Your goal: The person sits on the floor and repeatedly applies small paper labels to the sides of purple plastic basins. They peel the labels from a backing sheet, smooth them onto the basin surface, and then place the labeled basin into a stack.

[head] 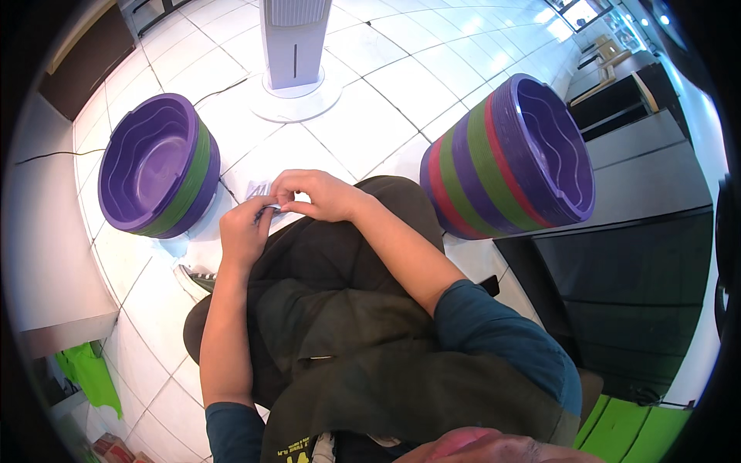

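My left hand [246, 228] and my right hand [324, 197] meet just beyond my lap. Between the thumb and fingers of my left hand is a small pale sheet [259, 189] with darker marks, probably paper or plastic. My right thumb and fingertips pinch at its edge, touching the left fingers. The fingers hide much of the sheet. To the left stands a short stack of purple and green plastic basins [153, 165]. A taller stack of purple, green and red basins [503, 165] leans to the right.
A white tower air cooler [293, 52] stands ahead on the tiled floor [370, 116]. A dark cable [226, 89] runs near it. At right is a dark glossy panel [625, 289]. Green cloth [90, 373] hangs at lower left. My crossed legs [399, 202] lie beneath my hands.
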Motion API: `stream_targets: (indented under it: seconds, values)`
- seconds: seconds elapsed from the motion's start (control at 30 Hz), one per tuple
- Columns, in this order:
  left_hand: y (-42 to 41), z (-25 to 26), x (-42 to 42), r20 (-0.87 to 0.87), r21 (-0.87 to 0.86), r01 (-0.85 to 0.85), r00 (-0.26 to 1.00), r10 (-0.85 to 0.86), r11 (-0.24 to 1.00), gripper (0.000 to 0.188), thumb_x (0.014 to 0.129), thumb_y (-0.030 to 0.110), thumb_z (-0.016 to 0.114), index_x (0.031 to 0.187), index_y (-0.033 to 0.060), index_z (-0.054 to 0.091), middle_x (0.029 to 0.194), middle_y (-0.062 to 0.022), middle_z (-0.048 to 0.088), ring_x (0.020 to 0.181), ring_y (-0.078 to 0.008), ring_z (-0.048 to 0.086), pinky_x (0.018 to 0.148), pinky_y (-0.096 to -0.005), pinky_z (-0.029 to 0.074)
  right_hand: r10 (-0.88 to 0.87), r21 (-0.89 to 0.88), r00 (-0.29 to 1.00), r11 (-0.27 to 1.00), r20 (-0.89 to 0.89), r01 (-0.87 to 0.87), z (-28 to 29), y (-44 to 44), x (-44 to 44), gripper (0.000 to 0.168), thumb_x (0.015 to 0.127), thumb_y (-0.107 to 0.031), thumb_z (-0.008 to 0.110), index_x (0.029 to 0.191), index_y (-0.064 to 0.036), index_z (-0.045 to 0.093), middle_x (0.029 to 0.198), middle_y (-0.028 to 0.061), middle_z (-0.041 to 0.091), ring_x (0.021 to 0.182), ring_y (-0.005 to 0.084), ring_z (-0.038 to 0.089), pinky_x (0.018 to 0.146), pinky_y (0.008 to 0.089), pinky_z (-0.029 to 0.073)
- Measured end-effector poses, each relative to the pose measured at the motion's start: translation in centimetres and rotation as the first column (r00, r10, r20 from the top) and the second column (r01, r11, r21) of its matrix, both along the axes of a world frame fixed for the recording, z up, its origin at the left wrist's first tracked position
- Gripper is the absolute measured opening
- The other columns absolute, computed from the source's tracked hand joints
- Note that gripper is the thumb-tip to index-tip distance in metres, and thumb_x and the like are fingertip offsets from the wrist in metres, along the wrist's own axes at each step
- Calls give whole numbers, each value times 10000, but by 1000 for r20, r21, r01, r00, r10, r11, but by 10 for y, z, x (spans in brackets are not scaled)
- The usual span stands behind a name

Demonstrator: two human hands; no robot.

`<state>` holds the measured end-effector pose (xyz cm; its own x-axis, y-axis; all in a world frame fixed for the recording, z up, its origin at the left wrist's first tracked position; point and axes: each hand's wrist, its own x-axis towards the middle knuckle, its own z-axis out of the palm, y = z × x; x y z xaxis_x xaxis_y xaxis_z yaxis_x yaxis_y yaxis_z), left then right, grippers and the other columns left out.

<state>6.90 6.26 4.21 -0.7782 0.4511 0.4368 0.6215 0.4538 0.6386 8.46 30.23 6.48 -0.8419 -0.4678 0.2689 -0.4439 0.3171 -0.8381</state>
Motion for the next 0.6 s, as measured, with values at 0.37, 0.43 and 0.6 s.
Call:
stream_targets:
  seconds: [0.37,0.43,0.6]
  values:
    - [1,-1,-2,4,-30,16,1000,-16,999,135,930,83,791,1062,94,815,911,-150,795,811,-364,767,710,-442,581,36,39,998,999,55,-38,0,3,-1,81,1023,-85,738,1028,-57,662,1211,82,741,1095,296,708,976,408,552]
    - [2,1,-2,13,-38,22,1000,-22,999,136,930,85,790,1064,93,813,911,-152,795,813,-368,766,710,-447,581,37,57,997,998,63,-41,-1,4,-2,77,1032,-86,727,1054,-58,659,1211,84,738,1099,302,706,979,409,550]
    - [3,3,-2,57,-37,21,998,-19,999,128,929,67,792,1055,73,810,942,-169,810,856,-377,791,755,-436,603,38,53,996,998,77,-42,-5,5,-4,88,1033,-53,711,1060,-50,627,1258,91,722,1092,282,688,975,406,543]
